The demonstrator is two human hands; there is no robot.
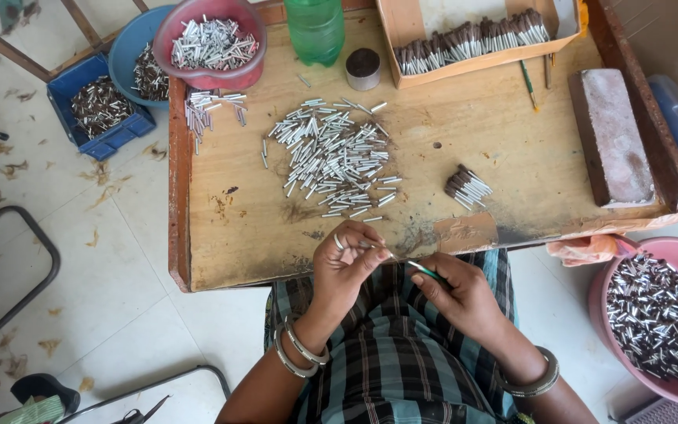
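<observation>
Head view looks straight down on a wooden counter [512,149] and on the person's two hands at its near edge. The left hand [344,263] pinches a small silver tube [372,246] between thumb and fingertips, just above the lap. The right hand [457,294] is closed around a thin green stick [425,271], and its tip points toward the tube; I cannot tell if the two touch.

The tube looks like thin metal, so I judge it very light, stiff and smooth, easy to slip or roll away. It is best held at its middle with the fingertips, leaving the open end free. Squeezing hard could probably dent it.

A loose heap of the same silver tubes [331,157] lies in the middle of the counter, well apart from the hands. To the right of it is a small bundle of dark-tipped tubes [467,187]. At the far side, a cardboard box [472,59] holds a row of such dark-tipped pieces. A green bottle [315,27] and a small round tin [363,68] stand near it, and a brick-like block [610,133] lies at the right edge. A red bowl [209,43] of tubes sits at the far left corner, and a pink tub [657,314] full of tubes stands on the floor at the person's right.
</observation>
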